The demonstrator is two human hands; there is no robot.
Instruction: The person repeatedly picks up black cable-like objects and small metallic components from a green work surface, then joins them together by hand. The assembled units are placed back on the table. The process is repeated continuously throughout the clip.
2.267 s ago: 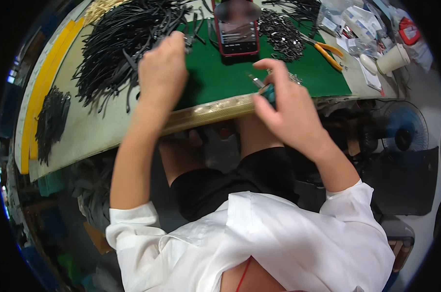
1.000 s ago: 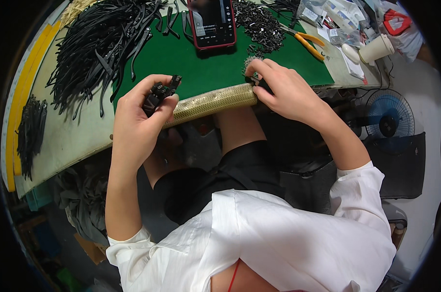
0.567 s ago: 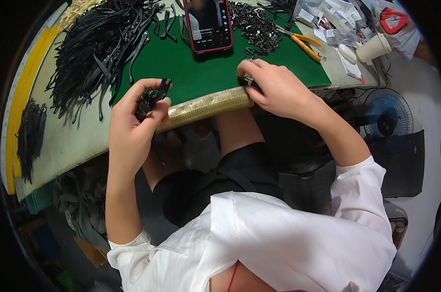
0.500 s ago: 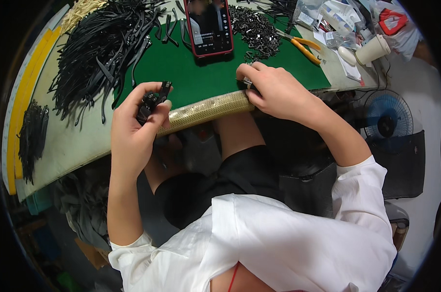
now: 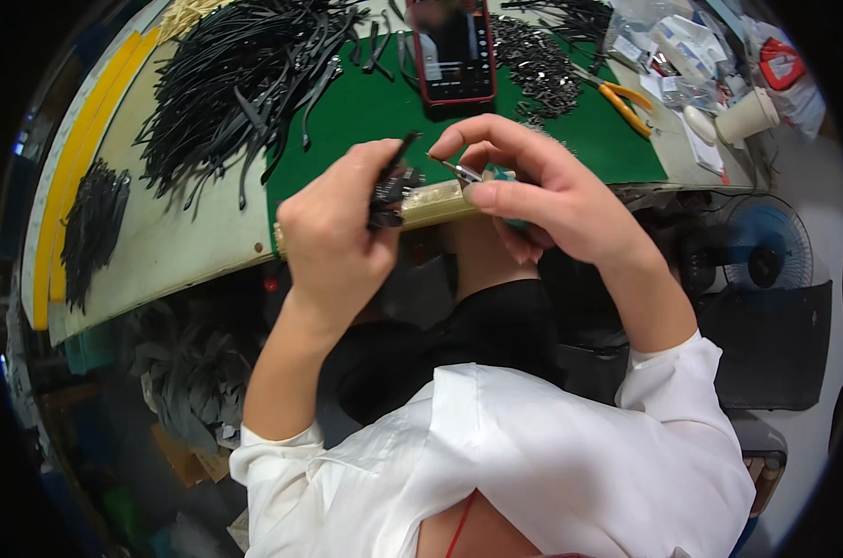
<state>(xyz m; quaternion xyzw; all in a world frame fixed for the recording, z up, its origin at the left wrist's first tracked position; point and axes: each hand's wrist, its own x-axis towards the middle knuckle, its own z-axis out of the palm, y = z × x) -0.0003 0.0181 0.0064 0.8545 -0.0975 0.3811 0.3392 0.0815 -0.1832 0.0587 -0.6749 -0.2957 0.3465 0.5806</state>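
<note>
My left hand [image 5: 333,219] is closed around a cluster of small black pieces [image 5: 391,193], one long thin piece sticking up toward the far side. Some glint like metal, but their exact kind is unclear. Close by on the right, my right hand [image 5: 552,195] holds what looks like a small screwdriver [image 5: 466,174] with a silver shaft and a teal handle. Its thin tip points left, toward the black pieces, near my raised index finger. Beneath both hands a yellowish mesh-patterned roll [image 5: 431,206] lies along the table's front edge, partly covered by them.
Black eyeglass temples [image 5: 226,93] are heaped on the left of the green mat [image 5: 347,112]. A red-cased phone [image 5: 454,56] stands beyond my hands, beside a pile of small dark parts [image 5: 542,70]. Orange-handled pliers [image 5: 626,102], a white cup [image 5: 749,113] and a fan [image 5: 766,246] are rightward.
My hands have come closer together, the left turning over with the black pieces. My right hand has lifted off the roll's end, and the screwdriver now shows. The view has shifted slightly.
</note>
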